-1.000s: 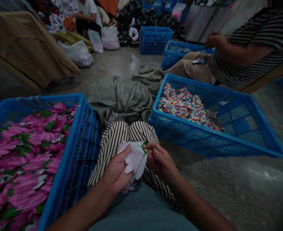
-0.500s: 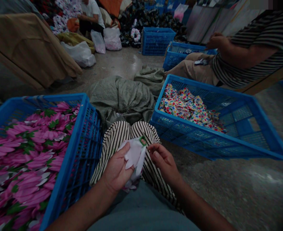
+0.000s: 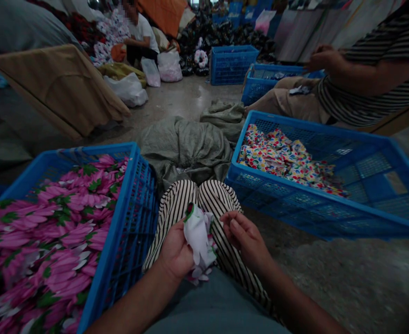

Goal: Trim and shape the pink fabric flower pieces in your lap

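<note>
Over my lap, my left hand [image 3: 177,253] is closed on a limp fabric petal piece [image 3: 198,234], its white side outward. Green edging rings a small opening at its top, and petal-shaped flaps hang down with pink showing at the bottom. My right hand [image 3: 242,234] is just right of the cloth, apart from it, with thumb and fingers pinched together. Whatever is between those fingertips, if anything, is too small to make out. Many pink and green petal pieces [image 3: 72,236] fill the blue crate [image 3: 130,218] beside my left arm.
Another blue crate [image 3: 295,199] to my right holds colourful printed fabric pieces [image 3: 281,155]. Grey-green sacks [image 3: 187,144] lie beyond my knees. A person in a striped shirt [image 3: 374,93] sits at the right; another person [image 3: 143,37] sits further back beside plastic bags [image 3: 169,66].
My left hand has turned the fabric piece so its green-edged opening points up and left instead of right. My right hand stays pinched at its right. The whole view has shifted slightly.
</note>
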A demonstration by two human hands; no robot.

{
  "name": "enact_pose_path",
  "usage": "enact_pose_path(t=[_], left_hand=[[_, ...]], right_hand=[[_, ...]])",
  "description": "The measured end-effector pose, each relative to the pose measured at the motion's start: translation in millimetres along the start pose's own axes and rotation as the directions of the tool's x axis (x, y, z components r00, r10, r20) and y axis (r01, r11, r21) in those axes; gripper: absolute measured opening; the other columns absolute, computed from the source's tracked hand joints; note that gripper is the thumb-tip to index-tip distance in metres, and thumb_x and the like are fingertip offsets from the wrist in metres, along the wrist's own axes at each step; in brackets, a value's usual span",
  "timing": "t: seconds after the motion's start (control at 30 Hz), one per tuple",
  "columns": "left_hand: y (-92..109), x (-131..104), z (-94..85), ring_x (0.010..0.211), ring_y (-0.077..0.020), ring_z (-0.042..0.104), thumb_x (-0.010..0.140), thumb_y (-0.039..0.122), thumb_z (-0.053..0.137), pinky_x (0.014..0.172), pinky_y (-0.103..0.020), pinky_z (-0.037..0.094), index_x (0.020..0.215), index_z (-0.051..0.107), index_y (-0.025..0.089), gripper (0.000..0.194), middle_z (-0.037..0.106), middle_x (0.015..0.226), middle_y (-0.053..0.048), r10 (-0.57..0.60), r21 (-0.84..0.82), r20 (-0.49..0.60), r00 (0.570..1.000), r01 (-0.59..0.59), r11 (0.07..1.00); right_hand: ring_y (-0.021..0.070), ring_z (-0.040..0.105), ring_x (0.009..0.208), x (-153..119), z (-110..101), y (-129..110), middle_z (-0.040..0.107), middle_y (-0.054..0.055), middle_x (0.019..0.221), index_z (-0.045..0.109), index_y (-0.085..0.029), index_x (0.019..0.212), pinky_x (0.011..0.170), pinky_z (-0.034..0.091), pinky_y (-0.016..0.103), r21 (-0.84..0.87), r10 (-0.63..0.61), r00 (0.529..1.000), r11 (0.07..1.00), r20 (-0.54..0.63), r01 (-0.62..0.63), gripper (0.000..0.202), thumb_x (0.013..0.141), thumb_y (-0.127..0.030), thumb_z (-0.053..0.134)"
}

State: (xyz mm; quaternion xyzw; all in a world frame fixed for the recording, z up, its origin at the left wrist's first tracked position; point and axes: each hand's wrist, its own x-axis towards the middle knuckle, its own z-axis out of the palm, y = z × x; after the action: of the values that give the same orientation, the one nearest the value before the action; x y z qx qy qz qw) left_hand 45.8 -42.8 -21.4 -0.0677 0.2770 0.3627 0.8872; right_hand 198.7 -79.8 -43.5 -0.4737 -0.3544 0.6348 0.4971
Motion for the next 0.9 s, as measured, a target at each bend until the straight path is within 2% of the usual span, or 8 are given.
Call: enact_pose_path(t=[0.13, 0.3, 0.43, 0.57, 0.63, 0.77, 0.83, 0.9], left_hand=[[-1.0, -3.9, 10.3, 0.069, -0.0209, 0.067, 0.077, 0.007, 0.039, 0.083, -0.036, 0.047, 0.096, 0.066, 0.007, 0.033, 0.07, 0.063, -0.008, 0.084, 0.007, -0.017, 0.996, -0.084, 0.996], [-1.6, -4.9, 11.8, 0.069, -0.0196, 0.067, 0.076, 0.006, 0.041, 0.081, -0.034, 0.048, 0.101, 0.065, 0.01, 0.035, 0.071, 0.065, -0.006, 0.129, 0.053, -0.007, 0.992, -0.128, 0.99], [-3.7, -2.9, 8.1, 0.072, -0.02, 0.067, 0.077, 0.009, 0.044, 0.081, -0.033, 0.049, 0.089, 0.068, 0.009, 0.026, 0.071, 0.065, -0.007, 0.139, 0.089, -0.029, 0.99, -0.136, 0.987], [-5.9, -1.7, 8.4, 0.077, -0.0245, 0.066, 0.081, 0.021, 0.047, 0.08, -0.038, 0.05, 0.076, 0.067, 0.006, 0.026, 0.07, 0.068, -0.012, 0.094, 0.092, -0.024, 0.995, -0.091, 0.992], [-5.7, -2.0, 9.7, 0.075, -0.0244, 0.067, 0.083, 0.026, 0.045, 0.077, -0.038, 0.051, 0.075, 0.066, 0.007, 0.029, 0.07, 0.069, -0.012, 0.099, 0.092, -0.056, 0.994, -0.094, 0.991], [-3.8, -3.8, 11.1, 0.068, -0.0196, 0.067, 0.083, 0.02, 0.047, 0.069, -0.032, 0.054, 0.087, 0.063, 0.008, 0.02, 0.07, 0.07, -0.009, 0.202, 0.151, -0.133, 0.97, -0.182, 0.972], [-2.9, -4.5, 11.2, 0.062, -0.0171, 0.066, 0.079, 0.015, 0.052, 0.061, -0.027, 0.054, 0.088, 0.062, 0.008, 0.015, 0.07, 0.069, -0.007, 0.302, 0.224, -0.155, 0.941, -0.264, 0.938], [-2.1, -5.3, 11.7, 0.058, -0.0156, 0.065, 0.076, 0.012, 0.056, 0.057, -0.024, 0.053, 0.087, 0.062, 0.008, 0.014, 0.07, 0.069, -0.007, 0.389, 0.288, -0.171, 0.905, -0.332, 0.898]], right_hand=[[0.0078, 0.026, 0.047, 2.0, 3.3, 0.7, 0.035, -0.006, 0.056, 0.055, -0.017, 0.086, 0.043, 0.018, 0.02, -0.013, -0.024, 0.998, 1.0, 0.05, 0.025, 0.029, 0.079, -0.046, 0.053], [0.0093, 0.036, 0.051, 0.4, 4.0, -0.9, 0.044, -0.003, 0.061, 0.055, -0.017, 0.087, 0.047, 0.029, 0.021, -0.173, -0.126, 0.989, 0.975, 0.077, 0.137, 0.027, 0.084, -0.042, 0.046], [0.014, 0.051, 0.069, -2.6, 4.1, -11.4, 0.057, 0.002, 0.077, 0.057, -0.019, 0.094, 0.062, 0.04, 0.025, -0.448, -0.288, 0.944, 0.831, 0.16, 0.329, 0.02, 0.087, -0.032, 0.043], [0.0164, 0.055, 0.077, -1.4, 6.8, -25.7, 0.061, 0.004, 0.088, 0.057, -0.02, 0.1, 0.069, 0.04, 0.028, -0.597, -0.334, 0.901, 0.674, 0.278, 0.434, 0.019, 0.085, -0.026, 0.046], [0.0165, 0.055, 0.079, 0.2, 9.1, -28.2, 0.061, 0.004, 0.088, 0.057, -0.02, 0.1, 0.07, 0.04, 0.028, -0.577, -0.338, 0.902, 0.693, 0.27, 0.433, 0.019, 0.086, -0.027, 0.045], [0.0118, 0.049, 0.059, 3.1, 12.0, -19.9, 0.055, 0.0, 0.071, 0.057, -0.019, 0.096, 0.053, 0.038, 0.023, -0.33, -0.305, 0.949, 0.89, 0.083, 0.315, 0.023, 0.085, -0.037, 0.047], [0.0081, 0.037, 0.046, 6.2, 10.4, -14.1, 0.046, -0.004, 0.06, 0.055, -0.019, 0.094, 0.04, 0.029, 0.019, -0.124, -0.213, 0.977, 0.97, -0.009, 0.21, 0.03, 0.081, -0.045, 0.051], [0.0059, 0.028, 0.04, 12.3, 6.0, -11.0, 0.039, -0.006, 0.055, 0.054, -0.018, 0.09, 0.034, 0.02, 0.017, 0.059, -0.092, 0.993, 0.994, -0.076, 0.097, 0.034, 0.078, -0.05, 0.053]])
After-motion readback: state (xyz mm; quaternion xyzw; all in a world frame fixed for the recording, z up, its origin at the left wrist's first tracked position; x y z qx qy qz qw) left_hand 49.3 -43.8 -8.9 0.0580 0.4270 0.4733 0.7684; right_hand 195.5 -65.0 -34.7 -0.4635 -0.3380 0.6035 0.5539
